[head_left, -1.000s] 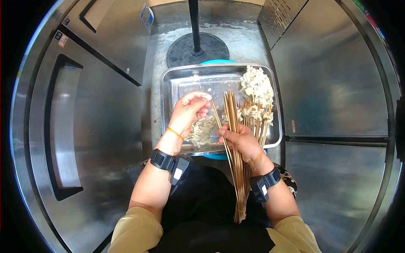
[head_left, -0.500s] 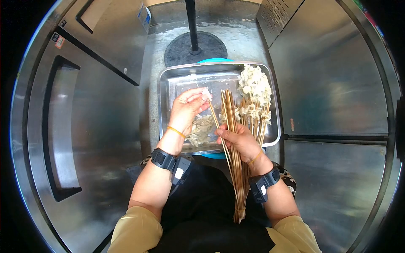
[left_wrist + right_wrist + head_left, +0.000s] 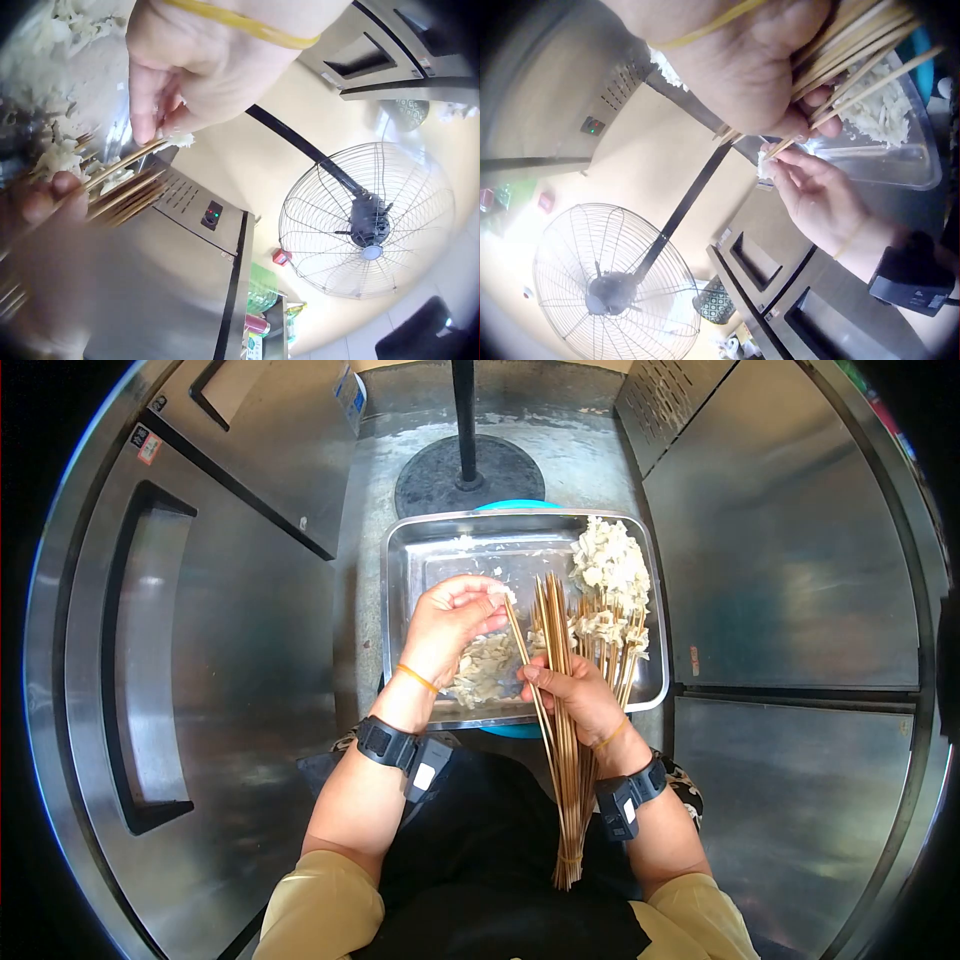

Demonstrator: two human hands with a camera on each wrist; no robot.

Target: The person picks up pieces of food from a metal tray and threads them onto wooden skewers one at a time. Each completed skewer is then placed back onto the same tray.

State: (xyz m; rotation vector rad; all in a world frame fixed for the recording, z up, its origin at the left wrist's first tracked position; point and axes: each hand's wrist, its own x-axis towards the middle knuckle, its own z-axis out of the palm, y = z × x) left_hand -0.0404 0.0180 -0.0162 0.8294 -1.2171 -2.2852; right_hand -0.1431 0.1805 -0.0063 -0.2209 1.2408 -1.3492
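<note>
My left hand [image 3: 445, 622] pinches a small pale, thin food piece [image 3: 764, 166] at the tip of a bamboo skewer [image 3: 524, 645]. In the head view the fingers cover most of that piece. The right hand [image 3: 583, 700] grips a thick bundle of bamboo skewers [image 3: 566, 790], with the single skewer held apart between thumb and fingers. Below the left hand, loose pale pieces [image 3: 487, 668] lie in a metal tray [image 3: 388, 565]. Beyond the right hand, skewers threaded with similar pieces [image 3: 610, 628] rest in the tray.
A heaped pale pile [image 3: 610, 555] fills the tray's far right corner. Behind the tray stands a black round base with a pole [image 3: 467, 475], carrying a wire fan [image 3: 367, 217]. Steel cabinets [image 3: 230, 660] flank both sides. Something blue [image 3: 515, 731] shows under the tray.
Half a second ago, the pale piece showed spread above the left fingertips; now the fingers mostly cover it at the skewer tip. The right hand keeps its grip on the bundle.
</note>
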